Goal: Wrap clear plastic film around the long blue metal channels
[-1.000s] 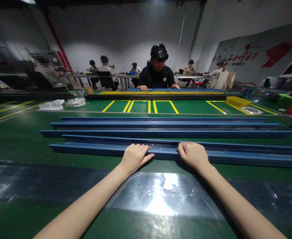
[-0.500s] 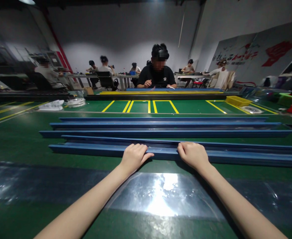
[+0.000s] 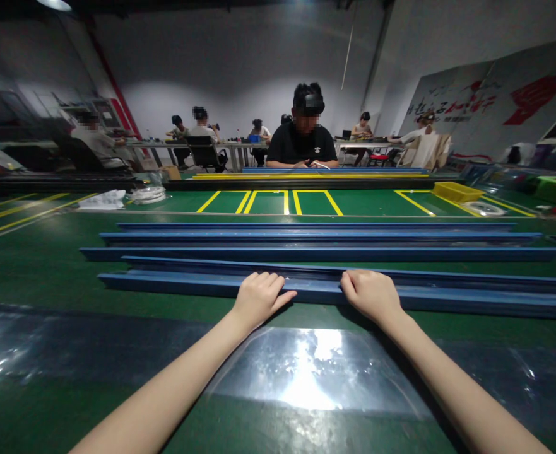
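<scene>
A long blue channel-shaped rail (image 3: 178, 284) lies across the green table in front of me. My left hand (image 3: 261, 297) is closed on its near wall, fingers curled over the top edge and thumb along the near side. A short way to the right, my right hand (image 3: 372, 294) grips the same wall in a fist, its fingertips hidden inside the channel. Just beyond it lie more blue rails (image 3: 315, 254), roughly parallel. Nearer to me, a clear, shiny plastic strip (image 3: 130, 343) stretches flat beneath my forearms.
Yellow tape marks (image 3: 286, 203) line the table (image 3: 363, 203) farther back. A yellow tray (image 3: 456, 191), white coil (image 3: 147, 194) and white bag (image 3: 101, 200) lie there. Black rails (image 3: 306, 185) cross the far side, where a person in black (image 3: 301, 145) sits.
The view has shifted slightly, so everything sits a little farther right. My hands keep their hold on the blue rail. Across the table, the person's hands have come together.
</scene>
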### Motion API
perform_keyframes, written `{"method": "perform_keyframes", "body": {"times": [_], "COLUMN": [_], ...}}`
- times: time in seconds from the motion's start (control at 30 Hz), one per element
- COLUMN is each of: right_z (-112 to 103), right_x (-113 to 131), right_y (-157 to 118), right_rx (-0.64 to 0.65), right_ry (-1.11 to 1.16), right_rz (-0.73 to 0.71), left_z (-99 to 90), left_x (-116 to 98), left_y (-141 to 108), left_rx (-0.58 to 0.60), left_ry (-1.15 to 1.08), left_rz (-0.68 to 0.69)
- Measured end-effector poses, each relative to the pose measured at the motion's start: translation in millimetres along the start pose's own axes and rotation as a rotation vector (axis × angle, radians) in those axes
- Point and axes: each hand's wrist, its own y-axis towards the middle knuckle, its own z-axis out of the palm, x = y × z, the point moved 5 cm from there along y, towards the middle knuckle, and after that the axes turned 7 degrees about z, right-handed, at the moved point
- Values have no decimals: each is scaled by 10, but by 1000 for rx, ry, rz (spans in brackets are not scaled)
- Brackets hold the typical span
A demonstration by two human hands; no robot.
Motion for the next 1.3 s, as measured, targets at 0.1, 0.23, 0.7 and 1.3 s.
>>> {"method": "perform_keyframes", "body": {"times": [0.1,0.23,0.7,1.3], "right_z": [-2,-6,-6,29], "right_x": [7,7,0,-11], "right_y": [-5,-11,-36,-33], "right_rx": [1,-6,-4,-8], "right_ry": [6,4,23,20], "right_rz": [-10,0,9,-9], "left_z": [6,7,30,42], "left_x": [-10,-15,-7,36], "left_y": [4,7,2,53], "left_rx": [1,-1,33,233], "left_ry": [18,26,-20,-94], "left_rz": [-2,0,-13,-66]}}
